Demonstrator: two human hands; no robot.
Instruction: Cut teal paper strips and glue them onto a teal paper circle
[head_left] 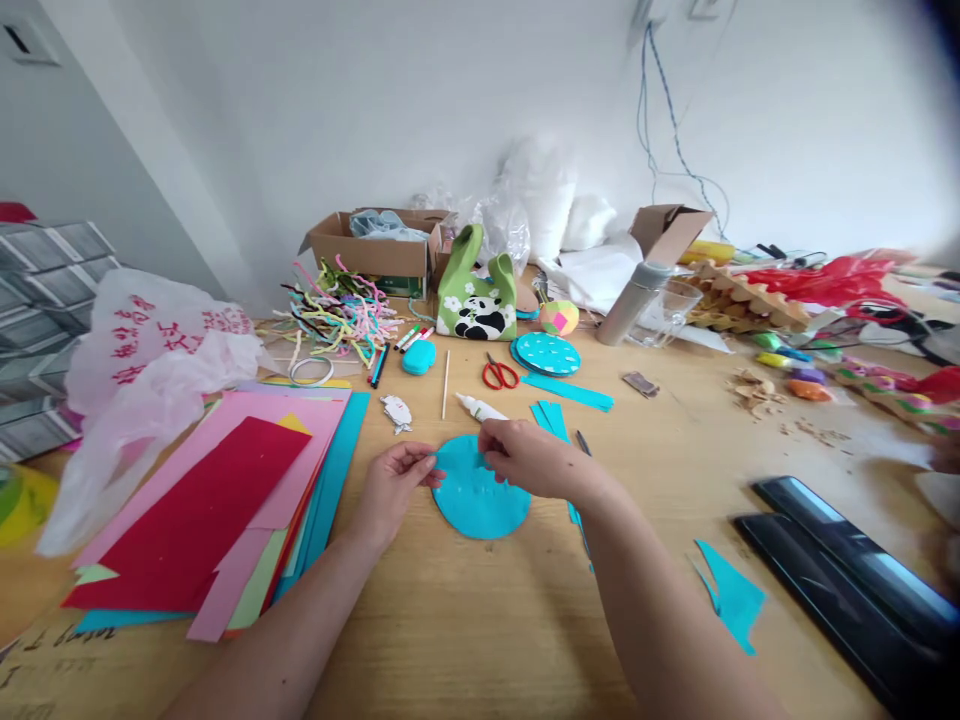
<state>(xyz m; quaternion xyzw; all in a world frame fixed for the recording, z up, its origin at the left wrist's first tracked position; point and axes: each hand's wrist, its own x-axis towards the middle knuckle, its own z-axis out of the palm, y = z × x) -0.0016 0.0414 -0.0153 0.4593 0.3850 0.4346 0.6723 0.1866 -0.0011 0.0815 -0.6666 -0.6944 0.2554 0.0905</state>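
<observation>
A round blue disc (480,505), paper or felt, lies on the wooden table in front of me. My left hand (401,480) pinches its upper left edge between thumb and fingers. Over the disc's upper right part, my right hand (517,455) is closed with its fingertips pointing down at the surface. What those fingertips hold, if anything, is hidden. Small pale marks show on the disc below them. Just beyond my right hand lies a white glue bottle (480,407). Blue strips (551,420) lie partly behind my right forearm.
Red-handled scissors (500,374), a thin stick (446,385) and white-marked blue discs (551,352) lie farther back. Stacked coloured sheets (202,490) cover the left side. A panda bag (478,305) and a metal flask (632,305) stand behind. Black cases (840,590) lie at right.
</observation>
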